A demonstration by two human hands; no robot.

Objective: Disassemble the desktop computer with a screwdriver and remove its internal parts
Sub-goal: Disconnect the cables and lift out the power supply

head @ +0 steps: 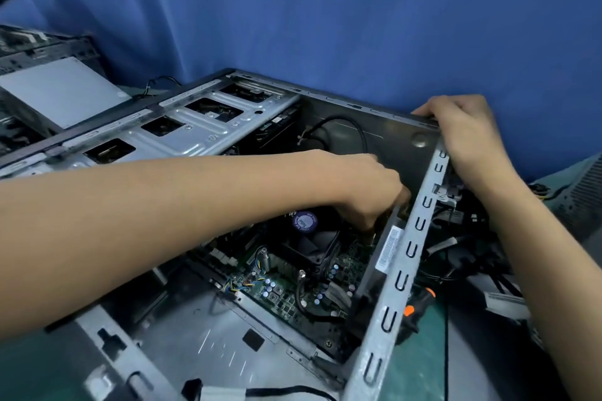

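a blue backdrop (325,10) fills the wall behind the green desk (420,365). the computer case (400,273) lies on its side in the middle of the desk, side panel off, its grey perforated rim running toward me on the right. along its far-left side sits the silver drive cage (182,133), dusty, with square cut-outs. a second opened machine (58,91) stands well apart at the far left. a heap of black cables (465,254) lies outside the case on the right.

deep in the case is the green motherboard (286,290), and on it the black cooler fan (312,244).

the left hand (368,192) reaches down inside, just above the fan and near the right wall, fingers curled downward; i cannot tell what they hold, if anything. the right hand (462,127) grips the far corner of the case, fingers hooked over its top edge.

a black-and-orange handle (420,303), likely the screwdriver, lies on the desk just outside the rim.

a white barcode label (389,249) sticks to the inner right wall; its print is too small to read. the fan's round purple sticker (304,221) carries writing, blurred past reading.
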